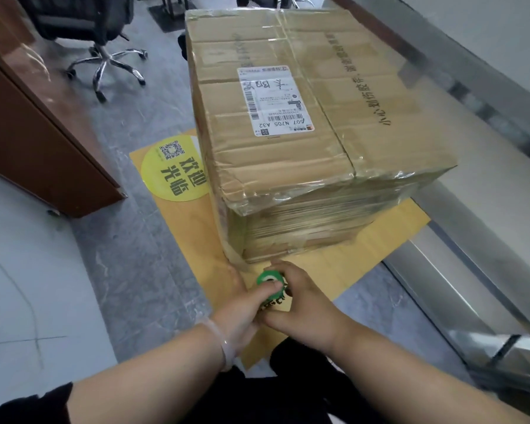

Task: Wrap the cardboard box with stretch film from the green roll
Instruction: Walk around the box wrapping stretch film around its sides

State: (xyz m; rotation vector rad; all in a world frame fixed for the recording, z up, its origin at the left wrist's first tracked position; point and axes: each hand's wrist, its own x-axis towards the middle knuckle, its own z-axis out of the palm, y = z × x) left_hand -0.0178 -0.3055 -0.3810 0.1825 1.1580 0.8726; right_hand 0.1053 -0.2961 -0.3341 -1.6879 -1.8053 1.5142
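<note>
A large cardboard box (303,123) with a white shipping label stands on a yellow floor mat (184,228). Clear stretch film covers its top and sides, bunched in bands on the near side. The green roll (268,278) stands upright just in front of the box's near bottom corner. My left hand (242,304) and my right hand (300,304) both grip the roll, fingers curled round it from either side. Most of the roll is hidden by my fingers.
A brown wooden cabinet (43,142) stands at the left. An office chair (104,56) with a chrome base sits behind it. A metal door frame and glass (471,270) run along the right. The mat bears a round yellow sticker (175,169).
</note>
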